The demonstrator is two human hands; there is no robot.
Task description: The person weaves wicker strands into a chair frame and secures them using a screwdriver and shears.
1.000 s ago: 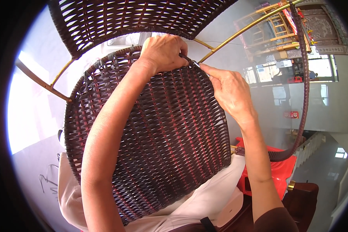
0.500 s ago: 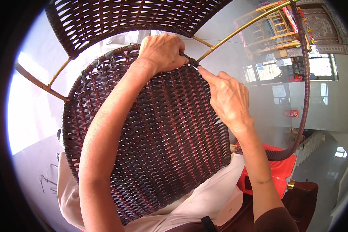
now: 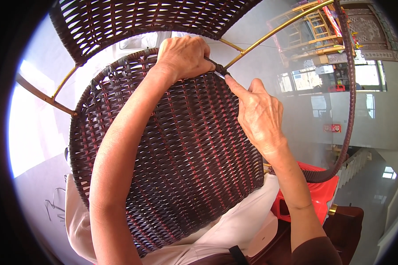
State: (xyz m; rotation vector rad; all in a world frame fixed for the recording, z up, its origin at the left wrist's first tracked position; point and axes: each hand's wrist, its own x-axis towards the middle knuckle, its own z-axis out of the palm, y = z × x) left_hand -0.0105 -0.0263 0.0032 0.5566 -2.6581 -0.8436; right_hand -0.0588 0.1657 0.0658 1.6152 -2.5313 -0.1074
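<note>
A dark brown woven chair seat (image 3: 185, 145) with reddish strands lies tilted across my lap. My left hand (image 3: 181, 55) is closed over its far rim, thumb pressing near a dark wrapped bit of strand (image 3: 220, 68). Just right of that thumb, my right hand (image 3: 262, 112) is closed with its index finger stretched toward the rim. A thin, shiny metal tool (image 3: 220, 75) shows beyond that fingertip, its tip against the rim weave. The tool's handle is hidden in my palm, so I cannot tell its exact kind.
The woven chair back (image 3: 141, 17) rises beyond the seat, joined by gold-coloured metal rods (image 3: 274, 33). A wrapped, curved armrest (image 3: 351, 92) loops down the right side. By my right forearm is a red plastic stool (image 3: 311, 198). Wooden frames (image 3: 314, 33) stand farther off.
My right hand has shifted slightly up and left, and more of the metal tool shows at the rim. The left hand keeps its grip, with the chair moved a little.
</note>
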